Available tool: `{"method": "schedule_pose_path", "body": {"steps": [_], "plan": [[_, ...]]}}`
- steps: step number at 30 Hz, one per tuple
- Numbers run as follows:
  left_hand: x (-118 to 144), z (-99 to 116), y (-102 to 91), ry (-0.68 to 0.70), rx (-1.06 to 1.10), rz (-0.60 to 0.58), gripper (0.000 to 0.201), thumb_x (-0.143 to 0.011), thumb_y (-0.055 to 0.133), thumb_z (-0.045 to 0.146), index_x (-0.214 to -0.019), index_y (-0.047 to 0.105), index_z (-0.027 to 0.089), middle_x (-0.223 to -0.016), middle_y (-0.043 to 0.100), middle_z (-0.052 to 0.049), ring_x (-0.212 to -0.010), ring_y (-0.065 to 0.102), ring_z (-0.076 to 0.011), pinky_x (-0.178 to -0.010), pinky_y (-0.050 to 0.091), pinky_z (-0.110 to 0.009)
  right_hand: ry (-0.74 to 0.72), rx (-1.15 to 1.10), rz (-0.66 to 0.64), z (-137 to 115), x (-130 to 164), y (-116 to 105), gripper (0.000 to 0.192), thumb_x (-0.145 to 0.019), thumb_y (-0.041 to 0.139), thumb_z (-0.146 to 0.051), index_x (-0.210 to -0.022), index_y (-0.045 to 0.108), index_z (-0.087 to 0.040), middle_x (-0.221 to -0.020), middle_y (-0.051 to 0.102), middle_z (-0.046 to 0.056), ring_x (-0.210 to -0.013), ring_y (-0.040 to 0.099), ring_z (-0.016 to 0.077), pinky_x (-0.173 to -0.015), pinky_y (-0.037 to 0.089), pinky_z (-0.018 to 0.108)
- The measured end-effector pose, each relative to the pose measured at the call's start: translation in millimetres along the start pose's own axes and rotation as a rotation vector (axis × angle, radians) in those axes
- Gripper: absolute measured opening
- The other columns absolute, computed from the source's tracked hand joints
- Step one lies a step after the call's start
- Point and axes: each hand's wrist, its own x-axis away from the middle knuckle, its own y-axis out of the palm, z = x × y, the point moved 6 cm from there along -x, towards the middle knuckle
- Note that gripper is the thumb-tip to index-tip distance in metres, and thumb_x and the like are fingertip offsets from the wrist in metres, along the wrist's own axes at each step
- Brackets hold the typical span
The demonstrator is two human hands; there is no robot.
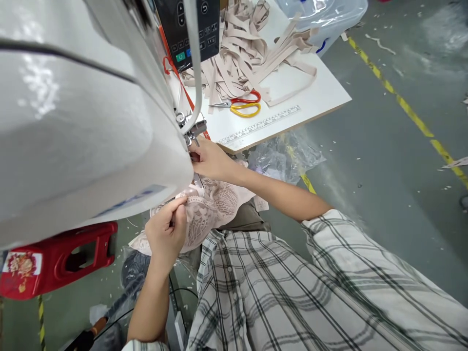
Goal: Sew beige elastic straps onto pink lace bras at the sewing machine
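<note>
A pale pink lace bra [199,222] hangs over my lap below the head of a white sewing machine [91,126]. My left hand [166,231] pinches its upper lace edge between thumb and fingers. Farther up, my right hand [215,161] is closed beside the metal needle clamp area [193,129], above the bra. The machine head covers part of its fingertips, so what they grip cannot be made out. A thin metal part [199,181] shows between my two hands, close to the lace.
Red-and-yellow-handled thread scissors [245,104] lie on the white table [325,92], near a printed ruler scale [263,124] and heaped beige strips [237,53]. A control panel [199,36] stands behind. A clear plastic bin [336,24] is beyond; a red stool [58,261] sits left.
</note>
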Motion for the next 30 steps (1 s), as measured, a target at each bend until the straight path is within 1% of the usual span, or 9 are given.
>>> {"method": "schedule_pose_path", "body": {"steps": [4, 8, 14, 16, 20, 23, 25, 27, 30], "plan": [[-2.1, 2.1, 2.4, 0.008, 0.008, -0.012, 0.024, -0.094, 0.057, 0.027, -0.104, 0.078, 0.022, -0.092, 0.08, -0.003, -0.073, 0.073, -0.0148, -0.069, 0.055, -0.024, -0.014, -0.022, 0.001, 1.5, 1.2, -1.0, 0.007, -0.084, 0.063, -0.018, -0.09, 0.06, -0.019, -0.101, 0.061, 0.004, -0.091, 0.055, 0.0161, -0.082, 0.048, 0.029], [-5.5, 4.4, 4.1, 0.051, 0.008, -0.017, 0.024, -0.094, 0.056, 0.027, -0.102, 0.078, 0.023, -0.093, 0.08, -0.003, -0.074, 0.073, -0.0151, -0.068, 0.056, -0.024, -0.021, -0.008, -0.002, 4.3, 1.4, -1.0, 0.009, -0.084, 0.062, -0.022, -0.093, 0.061, -0.019, -0.103, 0.062, 0.005, -0.087, 0.054, 0.0155, -0.079, 0.047, 0.028], [-8.3, 5.0, 6.0, 0.069, 0.035, -0.019, 0.024, -0.094, 0.056, 0.025, -0.101, 0.078, 0.022, -0.093, 0.081, -0.003, -0.071, 0.073, -0.0135, -0.066, 0.055, -0.022, -0.045, -0.015, -0.007, 4.8, 1.4, -1.8, 0.009, -0.084, 0.06, -0.022, -0.092, 0.059, -0.018, -0.104, 0.061, 0.005, -0.081, 0.052, 0.0135, -0.076, 0.046, 0.027], [-7.6, 4.4, 6.6, 0.073, 0.049, -0.018, 0.024, -0.094, 0.056, 0.024, -0.102, 0.078, 0.022, -0.094, 0.08, -0.003, -0.075, 0.074, -0.0141, -0.068, 0.055, -0.022, -0.053, -0.035, -0.001, 5.2, 1.9, -2.2, 0.008, -0.083, 0.059, -0.021, -0.091, 0.06, -0.018, -0.105, 0.06, 0.004, -0.083, 0.053, 0.0138, -0.076, 0.046, 0.027], [-2.6, -1.9, 6.9, 0.064, 0.057, 0.008, 0.023, -0.095, 0.057, 0.027, -0.104, 0.077, 0.021, -0.102, 0.08, -0.005, -0.092, 0.075, -0.0177, -0.078, 0.057, -0.025, -0.082, -0.043, 0.03, 6.7, 2.5, -3.7, 0.009, -0.083, 0.057, -0.018, -0.091, 0.061, -0.018, -0.108, 0.059, 0.005, -0.085, 0.053, 0.0136, -0.074, 0.044, 0.026], [2.7, -9.2, 6.2, 0.065, 0.056, 0.038, 0.024, -0.095, 0.059, 0.029, -0.109, 0.076, 0.021, -0.106, 0.079, -0.006, -0.094, 0.075, -0.0179, -0.079, 0.058, -0.026, -0.1, -0.019, 0.052, 7.1, 3.5, -4.8, 0.011, -0.083, 0.057, -0.015, -0.092, 0.062, -0.018, -0.108, 0.06, 0.004, -0.087, 0.053, 0.0135, -0.074, 0.043, 0.025], [5.1, -12.8, 6.5, 0.091, 0.048, 0.046, 0.025, -0.094, 0.06, 0.029, -0.112, 0.075, 0.021, -0.107, 0.079, -0.006, -0.089, 0.075, -0.0173, -0.076, 0.058, -0.025, -0.101, -0.013, 0.067, 5.8, 5.5, -5.4, 0.011, -0.082, 0.058, -0.013, -0.092, 0.062, -0.017, -0.107, 0.06, 0.004, -0.087, 0.053, 0.0132, -0.075, 0.043, 0.025], [6.0, -13.8, 7.3, 0.147, 0.043, 0.054, 0.025, -0.094, 0.061, 0.027, -0.113, 0.075, 0.021, -0.105, 0.079, -0.007, -0.085, 0.075, -0.0171, -0.072, 0.057, -0.025, -0.085, -0.007, 0.08, 3.5, 8.8, -5.3, 0.009, -0.083, 0.058, -0.014, -0.091, 0.062, -0.017, -0.108, 0.061, 0.004, -0.084, 0.053, 0.0125, -0.074, 0.044, 0.025], [4.9, -13.0, 9.3, 0.211, 0.048, 0.058, 0.025, -0.093, 0.062, 0.024, -0.113, 0.076, 0.021, -0.103, 0.08, -0.007, -0.086, 0.076, -0.0175, -0.072, 0.057, -0.024, -0.058, 0.015, 0.089, 0.1, 13.8, -3.8, 0.006, -0.087, 0.056, -0.02, -0.087, 0.062, -0.016, -0.112, 0.062, 0.006, -0.083, 0.055, 0.0129, -0.074, 0.045, 0.026]]}}
